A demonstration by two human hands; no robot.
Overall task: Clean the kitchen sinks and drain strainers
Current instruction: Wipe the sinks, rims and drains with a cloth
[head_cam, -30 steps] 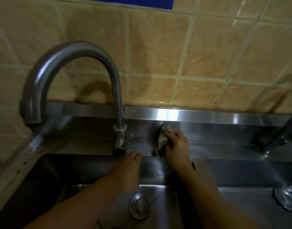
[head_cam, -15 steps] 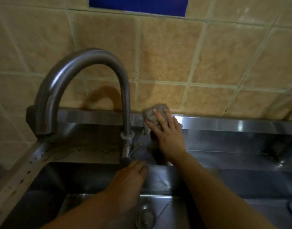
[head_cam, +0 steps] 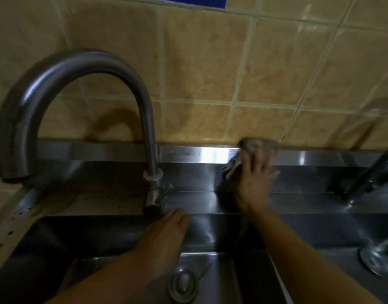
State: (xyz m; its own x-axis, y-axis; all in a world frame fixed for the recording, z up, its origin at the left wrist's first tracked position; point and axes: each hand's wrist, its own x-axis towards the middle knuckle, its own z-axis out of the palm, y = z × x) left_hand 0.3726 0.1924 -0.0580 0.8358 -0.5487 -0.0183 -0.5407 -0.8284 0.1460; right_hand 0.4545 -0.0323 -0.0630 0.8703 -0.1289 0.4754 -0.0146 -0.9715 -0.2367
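A grey crumpled cloth (head_cam: 254,145) was pressed flat-fingered by the right hand (head_cam: 254,181) onto the steel backsplash ledge (head_cam: 188,152) right of the curved steel faucet (head_cam: 149,128); the left hand (head_cam: 166,233) was rested, fingers extended, empty; the round metal drain strainers (head_cam: 182,281) below the faucet were judged still uncleaned.

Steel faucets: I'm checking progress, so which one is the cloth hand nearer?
The straight faucet at right edge; the curved gooseneck faucet stands farther left of the right hand.

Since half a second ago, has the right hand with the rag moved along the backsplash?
Yes. The right hand and rag slid rightward along the steel ledge, away from the gooseneck faucet.
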